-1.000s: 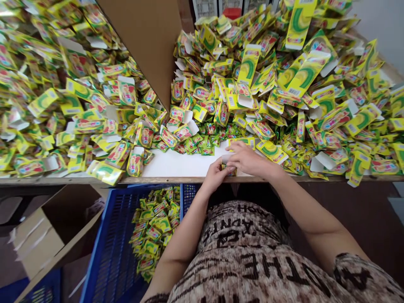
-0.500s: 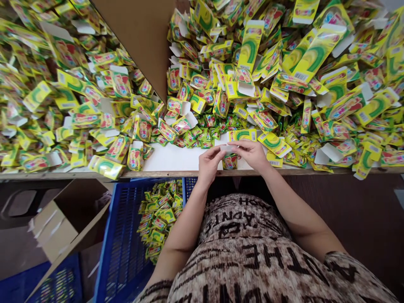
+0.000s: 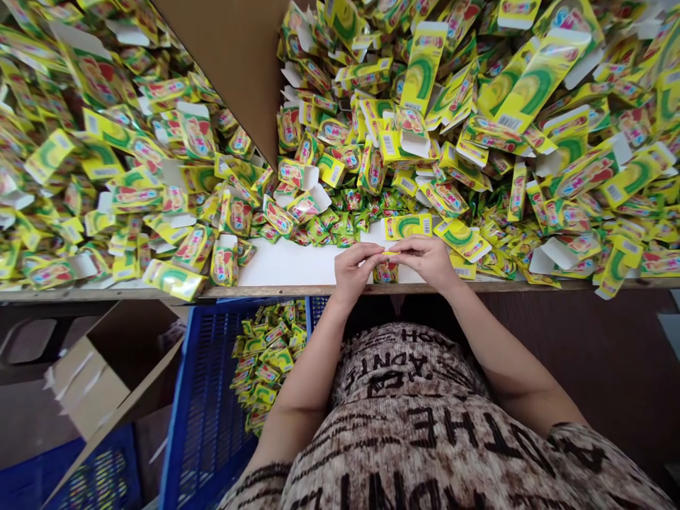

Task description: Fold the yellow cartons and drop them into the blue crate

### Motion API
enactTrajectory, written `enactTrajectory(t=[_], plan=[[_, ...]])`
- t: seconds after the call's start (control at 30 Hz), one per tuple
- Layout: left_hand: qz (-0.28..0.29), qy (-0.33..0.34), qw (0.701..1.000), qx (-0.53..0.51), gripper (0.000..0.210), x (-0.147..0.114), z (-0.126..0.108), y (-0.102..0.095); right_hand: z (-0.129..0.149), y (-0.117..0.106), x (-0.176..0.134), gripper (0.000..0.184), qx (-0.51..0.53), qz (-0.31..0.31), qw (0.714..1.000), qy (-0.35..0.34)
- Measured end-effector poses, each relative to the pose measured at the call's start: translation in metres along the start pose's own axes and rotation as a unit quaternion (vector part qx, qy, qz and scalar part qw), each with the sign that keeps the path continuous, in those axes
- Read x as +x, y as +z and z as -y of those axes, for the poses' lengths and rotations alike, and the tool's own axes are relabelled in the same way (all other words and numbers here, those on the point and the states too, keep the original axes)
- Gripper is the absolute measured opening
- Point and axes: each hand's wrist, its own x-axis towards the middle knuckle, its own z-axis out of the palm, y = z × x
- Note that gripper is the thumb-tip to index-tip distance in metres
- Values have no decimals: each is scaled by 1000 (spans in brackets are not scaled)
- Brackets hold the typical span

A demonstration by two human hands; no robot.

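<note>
A small yellow-and-green candy box [image 3: 385,273] with red print stands between my two hands at the front of the table. My left hand [image 3: 355,270] grips its left side, fingertips closed along the top end. From the other side my right hand [image 3: 429,262] pinches the same end, its fingers meeting those of the left. The top now shows a thin yellow edge; the fingers cover part of it. Just behind my hands lies a flat yellow box [image 3: 408,226] with a barcode. Small shiny green packets [image 3: 343,225] are heaped farther back.
Piles of similar boxes, many with white flaps raised, cover the table left [image 3: 132,191] and right [image 3: 478,127]. A brown cardboard panel [image 3: 228,64] divides them. Below the wooden edge [image 3: 276,290], a blue crate [image 3: 199,397] holds filled boxes beside an open carton [image 3: 95,382].
The white flap at the top of the box has been folded down under my fingers, and a yellow edge shows there. The camera view has shifted slightly.
</note>
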Motion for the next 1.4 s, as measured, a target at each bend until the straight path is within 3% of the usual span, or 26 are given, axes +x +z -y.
enactTrajectory(t=[0.07,0.17,0.33,0.43,0.5,0.57,0.63,0.7,0.77,0.83,0.9,0.97,1.03,1.1,1.17,1.23,1.3,1.4], plan=[[22,23,999,18,18,-3,-1,-4,-2,1,-6,24,-45,-7,998,-48],[52,1,998,18,21,-10,-2,-9,-9,6,-20,18,-108,-16,989,-102],[118,-25,991,50,32,-17,3,-3,-19,8,-34,21,-150,-24,980,-127],[87,-21,994,55,28,-15,0,5,-19,-4,-18,22,-150,8,981,-125],[16,-43,998,36,25,-16,-8,-3,-21,-13,-1,25,-221,-1,970,-104],[-77,-88,993,11,27,-23,-21,-30,-24,-19,13,35,-335,-22,940,-57],[-108,-167,980,12,31,-40,-32,-78,-26,-16,17,46,-421,5,907,-14],[1,-298,951,84,38,-66,-36,-136,-27,-7,16,43,-439,77,895,-6],[76,-405,892,186,49,-98,-31,-188,-26,3,20,36,-417,121,901,-18],[65,-475,830,285,62,-126,-26,-220,-28,9,37,38,-401,92,911,-21],[21,-498,806,319,65,-140,-26,-227,-35,10,65,50,-413,22,911,-4],[-10,-469,837,283,58,-135,-34,-210,-44,9,94,66,-435,-10,900,33],[-20,-393,891,226,45,-114,-44,-177,-50,5,109,72,-448,1,892,59],[-9,-294,938,183,34,-84,-49,-134,-49,0,105,73,-450,41,891,51],[22,-205,966,158,30,-52,-44,-91,-45,-8,85,73,-441,95,892,17],[54,-152,969,186,34,-24,-28,-53,-41,-17,59,74,-419,116,900,-16],[89,-142,949,267,46,-6,-11,-24,-40,-24,38,68,-403,83,911,-15],[144,-166,915,338,52,5,5,-2,-43,-29,26,50,-416,20,909,16]])
